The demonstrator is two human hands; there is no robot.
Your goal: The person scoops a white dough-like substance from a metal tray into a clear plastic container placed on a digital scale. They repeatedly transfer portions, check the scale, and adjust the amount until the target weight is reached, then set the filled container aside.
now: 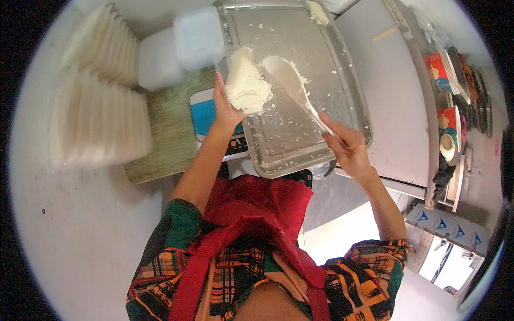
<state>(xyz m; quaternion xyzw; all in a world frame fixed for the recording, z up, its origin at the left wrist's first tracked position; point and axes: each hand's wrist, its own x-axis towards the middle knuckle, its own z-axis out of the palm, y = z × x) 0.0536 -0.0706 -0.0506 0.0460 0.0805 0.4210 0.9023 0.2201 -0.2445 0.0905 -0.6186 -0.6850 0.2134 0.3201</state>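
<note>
My left hand (pixel 226 107) is closed on a clear plastic container, tilted above the tray's left side. A heap of white food that looks like cooked rice (pixel 247 83) fills it. In my right hand (pixel 347 143) is the handle of a white rice paddle (pixel 289 79), its broad end over the tray and just right of the container. White grains cling near the paddle's edge. Below both hands lies a large metal tray (pixel 289 152), with scattered grains on its bottom and a small lump of the white food (pixel 318 13) in the far right corner.
A kitchen scale (pixel 202 119) with a blue top sits left of the tray on a greenish board (pixel 166 120). Rows of stacked plastic containers (pixel 101 123) stand at the far left, with translucent tubs (pixel 198 37) behind. A white surface (pixel 385 96) lies right of the tray.
</note>
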